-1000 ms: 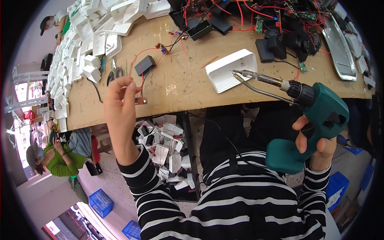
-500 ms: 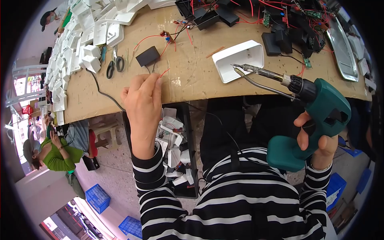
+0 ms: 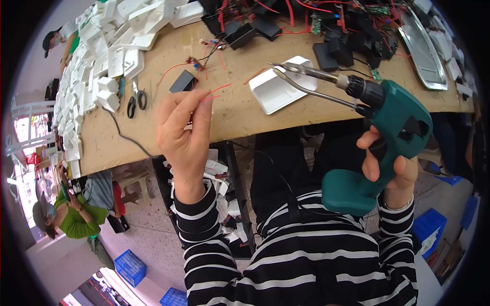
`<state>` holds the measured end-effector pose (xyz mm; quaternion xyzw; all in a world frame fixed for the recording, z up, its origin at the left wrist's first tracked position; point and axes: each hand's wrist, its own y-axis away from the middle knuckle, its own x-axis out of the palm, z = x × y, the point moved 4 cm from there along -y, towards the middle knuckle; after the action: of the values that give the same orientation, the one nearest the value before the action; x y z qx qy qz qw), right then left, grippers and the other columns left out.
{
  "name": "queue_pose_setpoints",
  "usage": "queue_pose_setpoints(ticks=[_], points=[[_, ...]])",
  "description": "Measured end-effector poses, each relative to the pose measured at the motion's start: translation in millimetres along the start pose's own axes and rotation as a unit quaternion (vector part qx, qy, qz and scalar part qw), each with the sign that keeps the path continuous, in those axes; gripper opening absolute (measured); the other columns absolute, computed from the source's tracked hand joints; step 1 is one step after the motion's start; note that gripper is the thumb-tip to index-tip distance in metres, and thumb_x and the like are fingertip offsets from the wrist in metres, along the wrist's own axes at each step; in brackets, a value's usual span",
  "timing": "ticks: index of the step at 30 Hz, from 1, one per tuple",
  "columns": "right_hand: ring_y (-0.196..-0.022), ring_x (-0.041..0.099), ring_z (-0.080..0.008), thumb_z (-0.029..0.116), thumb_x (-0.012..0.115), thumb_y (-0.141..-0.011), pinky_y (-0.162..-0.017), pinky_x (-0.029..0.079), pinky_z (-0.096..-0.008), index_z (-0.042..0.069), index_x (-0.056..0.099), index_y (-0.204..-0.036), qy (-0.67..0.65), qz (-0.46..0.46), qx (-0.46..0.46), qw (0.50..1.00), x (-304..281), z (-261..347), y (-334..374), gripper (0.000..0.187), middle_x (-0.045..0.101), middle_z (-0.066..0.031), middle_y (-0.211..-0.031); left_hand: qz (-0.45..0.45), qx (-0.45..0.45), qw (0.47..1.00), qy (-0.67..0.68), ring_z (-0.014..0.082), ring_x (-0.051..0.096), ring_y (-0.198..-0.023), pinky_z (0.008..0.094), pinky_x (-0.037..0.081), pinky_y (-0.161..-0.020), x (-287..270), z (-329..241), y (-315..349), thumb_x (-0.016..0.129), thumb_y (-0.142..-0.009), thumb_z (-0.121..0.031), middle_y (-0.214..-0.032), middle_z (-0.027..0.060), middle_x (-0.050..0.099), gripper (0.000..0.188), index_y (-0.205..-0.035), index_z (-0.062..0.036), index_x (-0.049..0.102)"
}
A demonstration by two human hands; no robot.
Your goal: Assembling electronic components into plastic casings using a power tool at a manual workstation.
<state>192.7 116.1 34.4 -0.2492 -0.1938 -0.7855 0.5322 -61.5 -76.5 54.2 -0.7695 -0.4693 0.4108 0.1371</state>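
Note:
My left hand (image 3: 185, 127) is closed in a pinch above the near table edge. Thin red wire (image 3: 221, 87) sticks out from its fingertips to the right, with two ends showing. Just beyond the fingers lies a small black box (image 3: 182, 81), partly covered by them. A small circuit board (image 3: 195, 63) with red wires rests behind it. My right hand (image 3: 404, 176) grips the handle of a green soldering gun (image 3: 400, 115). The gun's metal tip and a curved metal tube point left over a white plastic tray-shaped case (image 3: 270, 97), which the tip partly hides.
White plastic cases (image 3: 104, 51) pile up at the far left, near black-handled scissors (image 3: 137, 99). Black boxes and wired boards (image 3: 342, 48) crowd the back right beside a metal tray (image 3: 423, 51). A black bin (image 3: 240, 204) stands below the table edge. A person in green (image 3: 79, 217) is at left.
The view has shifted, so the table things sit further left. Relative to the white case, the soldering gun's tip has moved farther back. More red wire shows at my left fingertips.

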Motion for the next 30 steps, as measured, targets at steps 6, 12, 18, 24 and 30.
queue_pose_setpoints(ticks=[6, 12, 18, 24, 30], points=[[-0.07, 0.061, -0.0173, 0.031, 0.064, -0.085, -0.058, 0.049, -0.0261, -0.007, 0.031, -0.134, -0.012, -0.006, -0.028, 1.0, 0.0, -13.8, -15.8, 0.07, 0.049, -0.0279, -0.123, 0.072, 0.033, 0.996, 0.031, 0.0127, 0.048, -0.06, 0.0277, 0.031, -0.064, 26.5, -22.4, 9.3, 0.07, -0.069, 0.001, -0.068, 0.0011, 0.057, 0.016, -0.083, -0.0055, 0.067], [-0.099, 0.06, -0.0245, 0.031, 0.058, -0.088, -0.068, 0.055, -0.0285, -0.006, 0.029, -0.136, -0.034, -0.06, -0.048, 0.996, -1.4, -23.7, -40.4, 0.067, 0.037, -0.0294, -0.135, 0.126, 0.136, 0.983, -0.016, 0.0143, 0.051, -0.061, 0.0285, 0.029, -0.063, 49.7, -41.3, 15.6, 0.071, -0.065, 0.001, -0.072, 0.0024, 0.06, 0.019, -0.083, -0.0059, 0.066], [-0.123, 0.044, -0.0358, 0.033, 0.061, -0.086, -0.08, 0.055, -0.0328, -0.004, 0.028, -0.138, 0.015, -0.067, -0.054, 0.996, 5.2, -25.8, -57.7, 0.071, 0.034, -0.0271, -0.138, 0.147, 0.178, 0.973, -0.025, 0.0182, 0.055, -0.064, 0.0314, 0.037, -0.062, 53.7, -39.5, 11.4, 0.07, -0.065, 0.002, -0.075, 0.0046, 0.06, 0.021, -0.084, -0.0036, 0.064], [-0.127, 0.039, -0.0368, 0.032, 0.065, -0.083, -0.097, 0.043, -0.0409, -0.001, 0.03, -0.138, -0.006, -0.075, -0.028, 0.997, 15.3, -35.9, -65.8, 0.073, 0.037, -0.0246, -0.137, 0.104, 0.05, 0.993, 0.03, 0.0224, 0.054, -0.064, 0.0316, 0.042, -0.058, 65.0, -38.9, 33.3, 0.07, -0.067, 0.004, -0.075, 0.0084, 0.058, 0.022, -0.087, -0.002, 0.063], [-0.126, 0.039, -0.0377, 0.029, 0.066, -0.083, -0.098, 0.043, -0.0422, -0.002, 0.027, -0.138, -0.023, -0.09, -0.018, 0.996, 23.7, -42.5, -65.4, 0.075, 0.037, -0.0257, -0.136, 0.016, 0.059, 0.998, -0.012, 0.0165, 0.052, -0.063, 0.027, 0.04, -0.056, 73.1, -36.4, 37.0, 0.07, -0.072, 0.003, -0.075, 0.0065, 0.057, 0.017, -0.088, -0.0009, 0.064]])
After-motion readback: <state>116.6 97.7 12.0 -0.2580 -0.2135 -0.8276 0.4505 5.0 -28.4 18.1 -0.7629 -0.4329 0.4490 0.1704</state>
